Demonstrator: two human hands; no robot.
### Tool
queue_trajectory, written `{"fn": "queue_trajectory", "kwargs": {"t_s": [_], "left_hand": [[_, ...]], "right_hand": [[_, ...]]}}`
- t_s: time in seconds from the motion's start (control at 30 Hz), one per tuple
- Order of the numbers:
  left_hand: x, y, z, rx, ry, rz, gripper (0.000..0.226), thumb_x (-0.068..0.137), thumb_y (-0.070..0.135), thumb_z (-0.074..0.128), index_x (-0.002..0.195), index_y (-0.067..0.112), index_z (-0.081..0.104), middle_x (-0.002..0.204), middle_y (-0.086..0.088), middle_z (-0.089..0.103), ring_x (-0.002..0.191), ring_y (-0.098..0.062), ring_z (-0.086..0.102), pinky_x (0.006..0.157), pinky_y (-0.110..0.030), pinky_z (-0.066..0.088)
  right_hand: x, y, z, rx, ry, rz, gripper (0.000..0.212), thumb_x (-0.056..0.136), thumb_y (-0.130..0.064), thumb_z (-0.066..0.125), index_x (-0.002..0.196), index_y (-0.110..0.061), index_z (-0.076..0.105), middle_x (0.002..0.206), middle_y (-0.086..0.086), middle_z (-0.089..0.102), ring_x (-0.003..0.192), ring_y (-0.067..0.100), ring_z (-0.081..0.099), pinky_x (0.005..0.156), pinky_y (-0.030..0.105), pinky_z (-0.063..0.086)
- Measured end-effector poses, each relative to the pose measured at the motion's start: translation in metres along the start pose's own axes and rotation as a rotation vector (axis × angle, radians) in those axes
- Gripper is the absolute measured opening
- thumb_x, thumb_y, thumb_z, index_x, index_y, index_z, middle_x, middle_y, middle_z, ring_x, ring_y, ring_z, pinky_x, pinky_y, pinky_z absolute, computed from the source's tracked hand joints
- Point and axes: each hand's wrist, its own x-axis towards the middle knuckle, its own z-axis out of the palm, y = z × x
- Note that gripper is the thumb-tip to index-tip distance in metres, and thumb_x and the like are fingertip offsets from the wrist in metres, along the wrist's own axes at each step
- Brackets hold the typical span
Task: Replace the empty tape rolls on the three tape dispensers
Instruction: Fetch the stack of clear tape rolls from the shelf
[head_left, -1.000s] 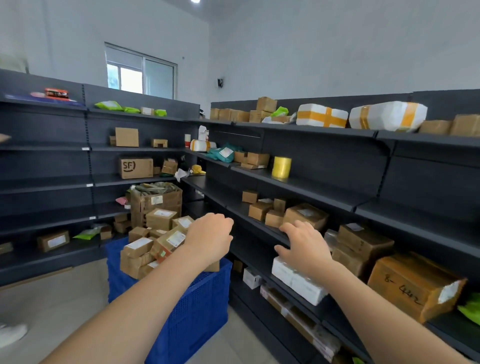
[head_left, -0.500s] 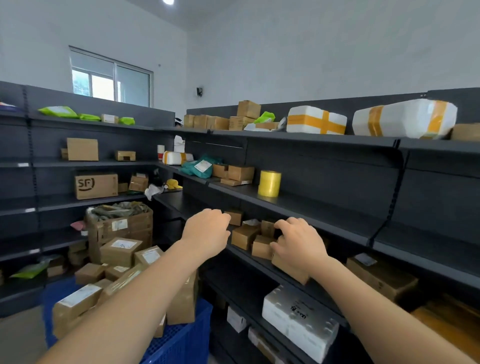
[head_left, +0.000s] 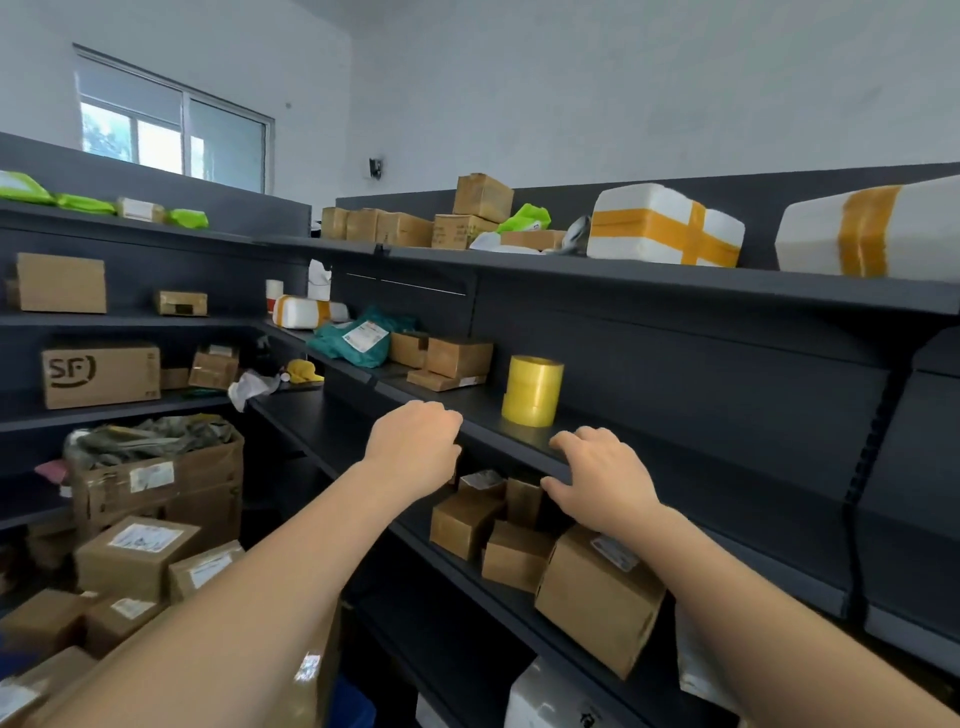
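step: likely fetching fresh tape | yellow cylindrical stack of tape rolls (head_left: 532, 391) standing on dark metal shelf (head_left: 467, 408) | left hand (head_left: 415, 441) and right hand (head_left: 602, 478) hovering just below stack, fingers loosely bent, holding nothing | next: probably reaching up, gripping stack

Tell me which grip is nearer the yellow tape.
Right. The right grip is at the shelf edge, just below and right of the tape. The left grip is farther off, to the tape's left.

Stacked yellow tape rolls (head_left: 532, 391) stand upright on a dark shelf (head_left: 675, 478), just off the view's centre toward four o'clock. The glossy, translucent stack rests untouched.
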Motion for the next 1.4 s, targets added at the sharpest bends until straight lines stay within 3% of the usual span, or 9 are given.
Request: {"fn": "queue_trajectory", "kwargs": {"t_s": [0.4,0.67,0.77,0.87,1.0,1.1,1.27,1.4], "left_hand": [[0.174,-0.039,0.098,-0.049,-0.044,0.12,0.031,0.094,0.033,0.051,0.119,0.016,0.059,0.113,-0.005,0.062,0.106,-0.024,0.057,0.081,-0.041,0.054],[0.265,-0.029,0.157,-0.183,-0.083,0.073,0.033,0.093,0.034,0.05,0.117,0.014,0.061,0.117,-0.006,0.063,0.106,-0.026,0.059,0.081,-0.04,0.054],[0.295,-0.02,0.181,-0.351,-0.084,0.023,0.036,0.097,0.035,0.043,0.121,0.013,0.059,0.119,-0.009,0.063,0.106,-0.027,0.059,0.081,-0.039,0.054],[0.325,-0.013,0.201,-0.595,-0.156,-0.102,0.052,0.098,0.05,0.034,0.134,0.016,0.048,0.13,-0.01,0.058,0.114,-0.028,0.056,0.087,-0.037,0.05],[0.348,-0.001,0.221,-1.063,-0.381,-0.403,0.081,0.086,0.073,0.029,0.144,0.018,0.036,0.144,-0.007,0.046,0.128,-0.028,0.045,0.089,-0.038,0.04],[0.354,0.0,0.234,-1.306,-0.61,-0.56,0.09,0.08,0.079,0.033,0.148,0.021,0.027,0.152,-0.008,0.035,0.137,-0.031,0.035,0.103,-0.051,0.035],[0.363,-0.006,0.245,-1.455,-0.744,-0.592,0.081,0.083,0.071,0.045,0.147,0.024,0.026,0.151,-0.014,0.035,0.135,-0.036,0.035,0.104,-0.058,0.032],[0.364,-0.008,0.252,-1.508,-0.632,-0.489,0.068,0.089,0.057,0.049,0.146,0.025,0.03,0.146,-0.008,0.041,0.13,-0.031,0.04,0.104,-0.054,0.033]], "right_hand": [[0.167,0.063,0.076,-0.044,0.03,0.138,0.04,0.089,-0.041,0.058,0.12,-0.016,0.058,0.112,0.004,0.062,0.106,0.024,0.054,0.084,0.038,0.05],[0.242,0.119,0.12,0.149,0.038,0.263,0.045,0.093,-0.043,0.055,0.127,-0.013,0.055,0.117,0.01,0.064,0.109,0.027,0.057,0.084,0.038,0.052],[0.271,0.136,0.132,0.359,-0.037,0.412,0.065,0.094,-0.054,0.049,0.145,-0.014,0.039,0.139,0.009,0.054,0.122,0.026,0.053,0.093,0.035,0.047],[0.299,0.146,0.141,0.656,-0.178,0.561,0.077,0.093,-0.065,0.037,0.152,-0.018,0.022,0.154,0.007,0.036,0.135,0.025,0.041,0.104,0.036,0.039],[0.321,0.154,0.158,0.998,-0.29,0.696,0.073,0.092,-0.07,0.027,0.148,-0.024,0.03,0.151,0.006,0.04,0.132,0.026,0.043,0.101,0.044,0.045],[0.329,0.162,0.169,1.167,-0.386,0.77,0.073,0.092,-0.068,0.034,0.148,-0.022,0.031,0.148,0.016,0.041,0.129,0.037,0.047,0.098,0.053,0.048],[0.334,0.166,0.176,1.325,-0.399,0.814,0.064,0.094,-0.058,0.045,0.145,-0.022,0.031,0.144,0.024,0.042,0.12,0.041,0.052,0.092,0.054,0.051],[0.333,0.166,0.18,1.35,-0.303,0.792,0.06,0.095,-0.049,0.05,0.144,-0.019,0.035,0.143,0.019,0.044,0.123,0.037,0.05,0.091,0.049,0.052]]}}
